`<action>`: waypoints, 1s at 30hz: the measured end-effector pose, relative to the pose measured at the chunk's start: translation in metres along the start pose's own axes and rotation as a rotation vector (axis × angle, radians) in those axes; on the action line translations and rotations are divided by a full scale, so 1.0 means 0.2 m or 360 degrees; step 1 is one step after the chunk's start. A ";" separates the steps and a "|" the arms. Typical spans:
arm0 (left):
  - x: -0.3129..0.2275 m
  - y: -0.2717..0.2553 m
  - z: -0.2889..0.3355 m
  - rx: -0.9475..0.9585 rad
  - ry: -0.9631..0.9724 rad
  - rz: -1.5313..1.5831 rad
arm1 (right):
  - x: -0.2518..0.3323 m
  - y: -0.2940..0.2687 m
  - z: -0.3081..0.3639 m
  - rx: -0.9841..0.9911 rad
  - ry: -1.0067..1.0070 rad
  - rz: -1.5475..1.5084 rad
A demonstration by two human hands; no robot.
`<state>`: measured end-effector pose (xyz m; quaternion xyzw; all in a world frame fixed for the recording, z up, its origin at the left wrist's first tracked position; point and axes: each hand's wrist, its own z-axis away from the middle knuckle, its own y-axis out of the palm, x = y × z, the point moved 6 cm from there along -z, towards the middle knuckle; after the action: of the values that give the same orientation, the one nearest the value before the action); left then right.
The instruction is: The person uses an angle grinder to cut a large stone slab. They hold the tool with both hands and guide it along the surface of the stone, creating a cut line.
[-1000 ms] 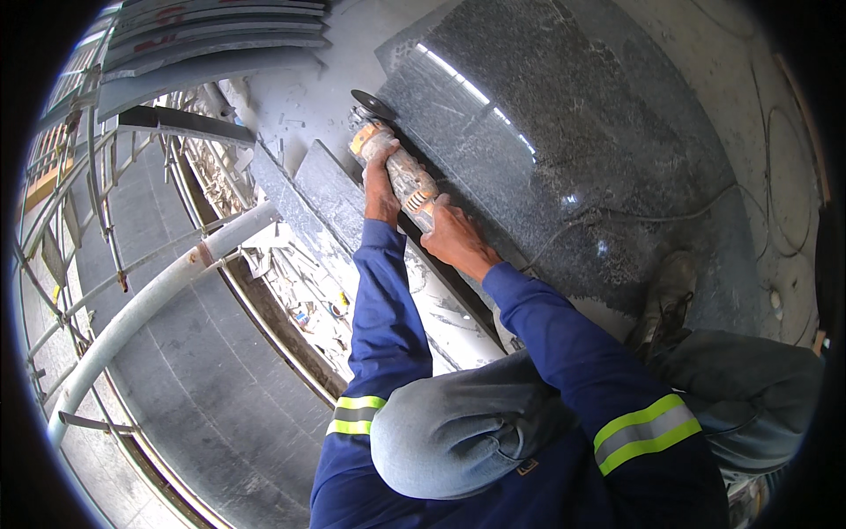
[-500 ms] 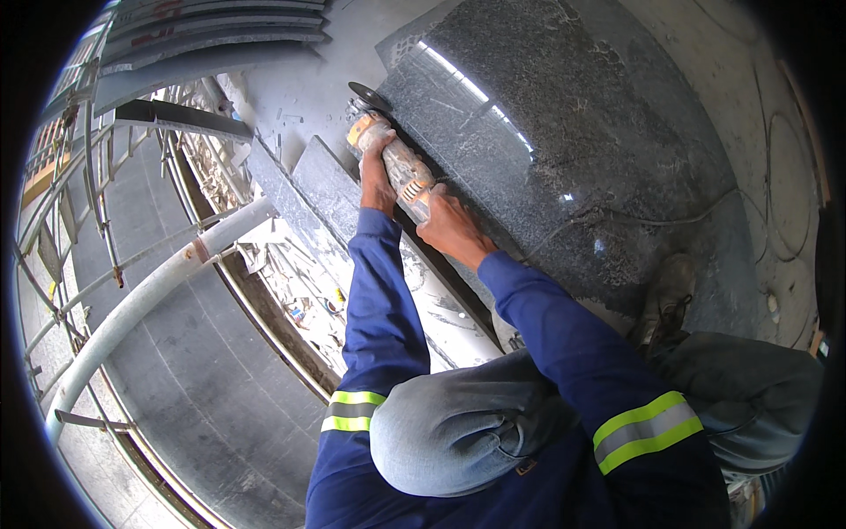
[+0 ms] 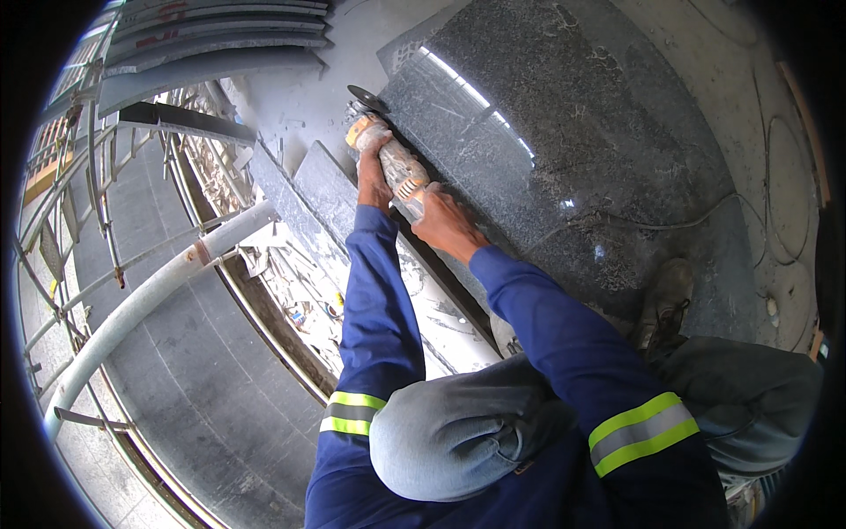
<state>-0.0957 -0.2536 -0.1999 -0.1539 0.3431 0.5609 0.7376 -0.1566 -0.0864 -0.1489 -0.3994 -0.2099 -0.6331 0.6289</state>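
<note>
Both my hands grip a dusty orange angle grinder (image 3: 403, 168). My left hand (image 3: 374, 165) wraps its front part just behind the head, and my right hand (image 3: 443, 220) closes round the rear end. The dark cutting disc (image 3: 367, 98) stands at the far left edge of a large polished dark stone slab (image 3: 546, 115); whether it touches the stone, I cannot tell. Beneath and left of the grinder lie narrower grey stone strips (image 3: 319, 189), coated in pale dust. A cable (image 3: 670, 226) runs over the slab to the right.
Several stacked stone slabs (image 3: 211, 40) stand at the far left. A thick round pipe (image 3: 145, 304) and metal scaffold bars (image 3: 101, 198) border the left side, above a lower floor (image 3: 207, 353). My shoe (image 3: 667, 295) rests on the slab at right. Rubble (image 3: 304, 291) lies below the strips.
My hands and the grinder have shifted very slightly left and toward me. Both hands keep their hold, and the slab stays in place.
</note>
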 end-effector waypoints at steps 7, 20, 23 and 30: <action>-0.01 0.02 0.00 0.0052 0.0009 0.0028 | -0.01 0.01 -0.02 -0.0102 -0.0056 -0.0036; 0.06 0.04 0.14 -0.0021 0.0027 0.0046 | -0.02 -0.02 0.15 -0.0035 -0.0020 0.0053; 0.07 0.04 0.16 -0.0032 0.0019 0.0031 | -0.04 -0.01 0.16 -0.0036 -0.0016 0.0056; 0.07 0.06 0.17 -0.0005 0.0056 -0.0002 | -0.08 0.02 0.14 -0.0082 -0.0040 0.0040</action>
<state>-0.0938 -0.2189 -0.1822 -0.1651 0.3552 0.5582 0.7314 -0.1482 -0.0560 -0.1458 -0.4261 -0.1962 -0.6254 0.6236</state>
